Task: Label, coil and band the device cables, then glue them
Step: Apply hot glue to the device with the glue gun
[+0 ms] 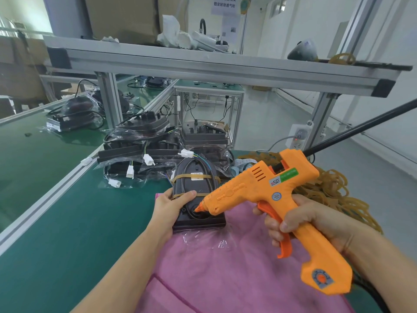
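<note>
- The left hand (174, 205) clamps the near-left edge of the dark device (196, 195), thumb laid across its top, pinning it flat so it can't skid under the nozzle.
- The device sits on the pink cloth (225, 267) at the bench (67, 222) edge; the cloth looks like a pad to spare the housing and catch stray glue.
- Its black cable is already coiled on top, held by two tan rubber bands (196, 177), with a white label under the far band, so this looks like the gluing step.
- The right hand (309, 222) wraps the orange glue gun (270, 195), fingers curled on the trigger; the nozzle tip touches down by the cable near the device's front end.
- The gun is tilted down-left, which keeps the tip in plain sight.
- A heap of spare bands (334, 188) lies just right, within reach.
- More bagged devices (146, 150) with white connectors are stacked behind, apparently waiting their turn.
</note>
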Motion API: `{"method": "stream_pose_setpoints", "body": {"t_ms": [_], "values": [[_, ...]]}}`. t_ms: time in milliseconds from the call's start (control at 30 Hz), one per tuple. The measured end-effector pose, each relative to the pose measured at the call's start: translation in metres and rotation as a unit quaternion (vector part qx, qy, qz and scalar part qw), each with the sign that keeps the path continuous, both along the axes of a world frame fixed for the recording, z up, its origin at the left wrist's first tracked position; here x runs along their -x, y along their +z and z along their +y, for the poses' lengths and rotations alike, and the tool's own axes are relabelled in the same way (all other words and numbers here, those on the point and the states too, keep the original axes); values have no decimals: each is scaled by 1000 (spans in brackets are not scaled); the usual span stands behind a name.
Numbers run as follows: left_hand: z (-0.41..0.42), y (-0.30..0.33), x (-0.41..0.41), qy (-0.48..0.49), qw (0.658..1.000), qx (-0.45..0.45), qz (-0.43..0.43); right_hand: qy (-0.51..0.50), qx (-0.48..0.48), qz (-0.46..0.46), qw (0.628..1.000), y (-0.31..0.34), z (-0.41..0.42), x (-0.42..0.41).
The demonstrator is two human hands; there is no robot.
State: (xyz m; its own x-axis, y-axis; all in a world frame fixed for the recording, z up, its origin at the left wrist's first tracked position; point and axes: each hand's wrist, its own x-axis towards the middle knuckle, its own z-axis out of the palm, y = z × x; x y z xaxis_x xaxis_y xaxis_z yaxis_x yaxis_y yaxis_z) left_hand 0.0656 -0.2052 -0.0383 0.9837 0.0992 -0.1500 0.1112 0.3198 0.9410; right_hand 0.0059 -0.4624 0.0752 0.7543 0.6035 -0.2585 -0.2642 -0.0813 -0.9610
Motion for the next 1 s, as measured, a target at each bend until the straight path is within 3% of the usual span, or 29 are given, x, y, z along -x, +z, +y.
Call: {"method": "stream_pose_setpoints", "body": {"t_ms": [167,500,700,833,1000], "values": [[0,1,0,1,1000,3,5,-37,169,-41,984,-8,-16,10],[-2,3,1,8,1000,9,17,-74,181,-35,980,-1,-23,21],[-2,3,0,5,1000,1,24,-63,145,-54,986,-3,-25,27],[-1,3,0,5,1000,1,27,-33,11,2,999,0,-28,27],[-2,4,1,8,1000,0,24,-18,-21,2,1000,-1,-29,25]]}}
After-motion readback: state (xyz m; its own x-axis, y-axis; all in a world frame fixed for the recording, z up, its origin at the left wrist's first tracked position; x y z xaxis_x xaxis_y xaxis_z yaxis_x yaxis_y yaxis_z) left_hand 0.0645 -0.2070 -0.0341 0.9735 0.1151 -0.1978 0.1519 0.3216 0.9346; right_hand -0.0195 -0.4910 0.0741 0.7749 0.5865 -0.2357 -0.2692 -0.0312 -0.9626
